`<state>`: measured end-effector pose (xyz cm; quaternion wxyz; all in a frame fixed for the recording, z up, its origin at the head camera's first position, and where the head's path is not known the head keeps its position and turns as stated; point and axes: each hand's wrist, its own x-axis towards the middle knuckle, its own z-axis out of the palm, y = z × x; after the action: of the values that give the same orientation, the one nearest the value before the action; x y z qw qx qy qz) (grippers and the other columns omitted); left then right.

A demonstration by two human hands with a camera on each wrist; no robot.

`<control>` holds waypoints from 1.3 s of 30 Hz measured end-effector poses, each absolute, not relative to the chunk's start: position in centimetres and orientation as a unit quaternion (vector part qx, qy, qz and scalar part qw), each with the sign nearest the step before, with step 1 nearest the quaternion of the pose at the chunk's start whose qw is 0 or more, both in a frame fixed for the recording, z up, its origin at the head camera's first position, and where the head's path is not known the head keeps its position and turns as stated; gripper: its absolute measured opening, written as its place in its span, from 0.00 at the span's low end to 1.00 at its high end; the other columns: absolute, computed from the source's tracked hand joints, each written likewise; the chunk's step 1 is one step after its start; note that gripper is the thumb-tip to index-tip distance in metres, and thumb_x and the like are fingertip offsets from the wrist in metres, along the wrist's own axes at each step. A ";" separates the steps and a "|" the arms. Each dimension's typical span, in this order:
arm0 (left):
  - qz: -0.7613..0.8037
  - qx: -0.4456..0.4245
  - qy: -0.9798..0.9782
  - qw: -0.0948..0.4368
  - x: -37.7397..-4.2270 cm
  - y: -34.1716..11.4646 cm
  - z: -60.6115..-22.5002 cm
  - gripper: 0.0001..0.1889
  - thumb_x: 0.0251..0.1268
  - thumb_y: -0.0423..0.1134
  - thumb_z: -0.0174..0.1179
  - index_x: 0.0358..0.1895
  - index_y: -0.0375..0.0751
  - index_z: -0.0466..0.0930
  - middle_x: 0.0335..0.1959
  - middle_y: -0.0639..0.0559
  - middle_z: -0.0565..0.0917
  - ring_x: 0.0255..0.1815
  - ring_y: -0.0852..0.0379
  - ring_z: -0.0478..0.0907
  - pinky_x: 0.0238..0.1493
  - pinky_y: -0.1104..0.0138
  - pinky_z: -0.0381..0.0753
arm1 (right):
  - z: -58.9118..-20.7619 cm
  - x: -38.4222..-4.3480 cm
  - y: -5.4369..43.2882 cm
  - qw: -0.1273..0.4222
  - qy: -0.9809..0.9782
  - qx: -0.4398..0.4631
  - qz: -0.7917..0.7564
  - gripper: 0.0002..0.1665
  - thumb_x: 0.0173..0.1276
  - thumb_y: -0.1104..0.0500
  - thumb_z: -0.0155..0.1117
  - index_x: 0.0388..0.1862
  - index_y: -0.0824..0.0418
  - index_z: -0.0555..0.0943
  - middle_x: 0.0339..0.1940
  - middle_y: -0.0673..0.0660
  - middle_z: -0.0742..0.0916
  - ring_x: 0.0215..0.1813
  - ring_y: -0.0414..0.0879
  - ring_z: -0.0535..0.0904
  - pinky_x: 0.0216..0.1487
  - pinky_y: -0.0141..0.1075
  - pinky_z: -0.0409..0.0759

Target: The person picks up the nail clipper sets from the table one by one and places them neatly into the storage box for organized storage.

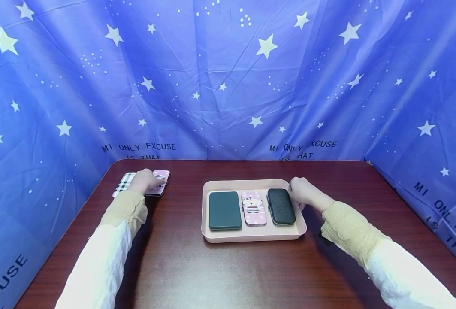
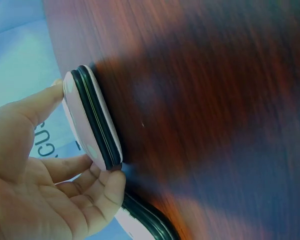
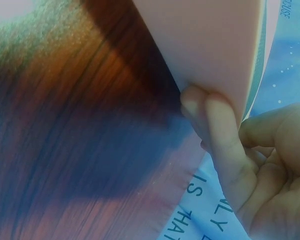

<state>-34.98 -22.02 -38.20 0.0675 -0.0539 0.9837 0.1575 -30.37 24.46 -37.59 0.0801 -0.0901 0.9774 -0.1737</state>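
Observation:
At the table's left, my left hand (image 1: 143,182) holds a flat pink case (image 1: 161,176) by its ends, thumb at one and fingers at the other. Its dark seam edge (image 2: 96,117) shows in the left wrist view. A black-and-white checked case (image 1: 123,184) lies beside it, partly behind the hand. My right hand (image 1: 303,192) pinches the right wall of a beige tray (image 1: 251,237), thumb inside and fingers outside. Three cases lie in the tray: a dark green one (image 1: 225,210), a pink one with a cat picture (image 1: 254,209) and a black textured one (image 1: 281,207).
A dark red-brown wooden table (image 1: 181,270) bears everything. A blue curtain with white stars (image 1: 228,77) hangs close behind its back edge and along both sides. The tray stands right of the table's middle, apart from the two cases at the left.

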 end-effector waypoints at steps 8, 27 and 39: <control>0.193 -0.078 0.976 0.062 -35.1 -22.1 -38.3 0.32 0.56 0.52 0.61 0.48 0.21 0.74 0.46 0.31 0.78 0.40 0.44 0.74 0.48 0.55 0.75 | -37.6 -30.4 24.6 0.080 0.977 -0.094 -0.176 0.19 0.64 0.71 0.42 0.16 0.65 0.74 0.14 0.59 0.81 0.12 0.47 0.80 0.14 0.36 0.79; 0.235 -0.112 0.964 0.044 -34.7 -21.7 -38.1 0.35 0.53 0.51 0.65 0.51 0.18 0.72 0.50 0.27 0.76 0.45 0.41 0.73 0.54 0.54 0.73 | -37.7 -30.4 24.6 0.086 0.975 -0.093 -0.182 0.18 0.64 0.71 0.42 0.18 0.67 0.75 0.14 0.59 0.80 0.13 0.48 0.81 0.14 0.36 0.79; 0.271 -0.119 0.954 0.046 -34.8 -22.0 -38.3 0.28 0.65 0.46 0.54 0.50 0.16 0.72 0.49 0.26 0.76 0.45 0.41 0.73 0.55 0.54 0.73 | -37.5 -30.3 24.5 0.085 0.975 -0.096 -0.180 0.18 0.65 0.71 0.42 0.21 0.70 0.77 0.17 0.61 0.81 0.13 0.48 0.81 0.14 0.35 0.79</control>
<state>-34.85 -21.95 -38.26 0.0465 -0.1190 0.9540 0.2711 -30.32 24.50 -37.47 0.0845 -0.0958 0.9753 -0.1801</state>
